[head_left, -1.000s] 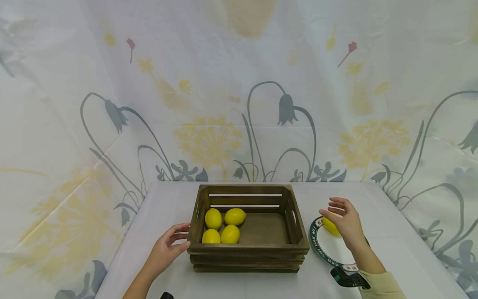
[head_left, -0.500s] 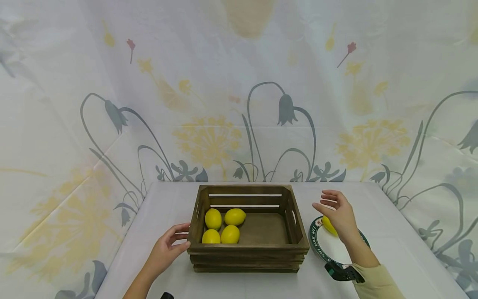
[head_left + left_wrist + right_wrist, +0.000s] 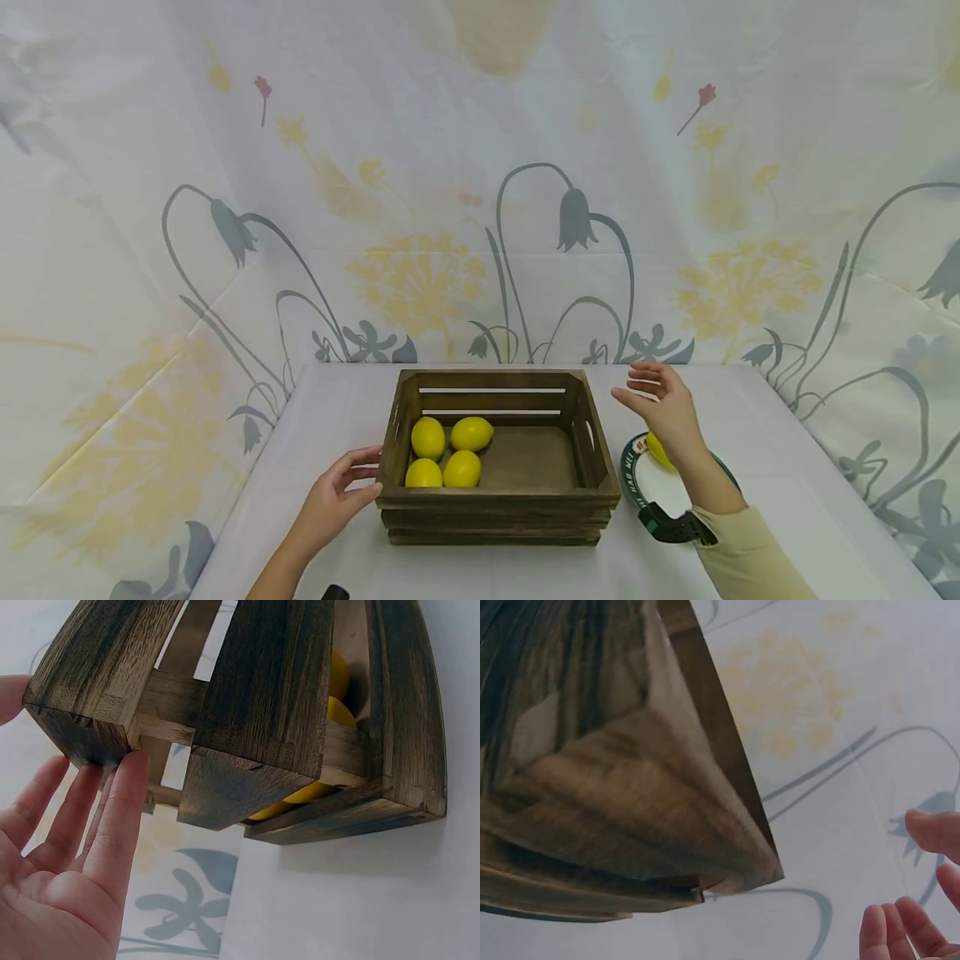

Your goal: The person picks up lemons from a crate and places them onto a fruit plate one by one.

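Crate (image 3: 495, 454) sits mid-table in the head view, four lemons (image 3: 450, 454) bunched in its left half, the right half bare wood. Left hand (image 3: 333, 496) rests at the crate's near left corner, fingers loosely spread, thumb against the wood. Right hand (image 3: 663, 408) hangs in the air between crate and plate (image 3: 637, 483), fingers spread and holding nothing. One lemon (image 3: 658, 450) lies on the plate, partly hidden behind that wrist. By my reading this is the gap between transfers, the right hand empty. Taking the plate lemon would call for the right hand to drop and close round it.

Left wrist view: fingers (image 3: 112, 817) lie straight against the crate's corner post (image 3: 82, 712); yellow shows through the slats (image 3: 337, 712).

Right wrist view: crate wall (image 3: 607, 787) fills the left side, blurred; fingertips (image 3: 900, 926) at the lower right are apart and touch nothing.
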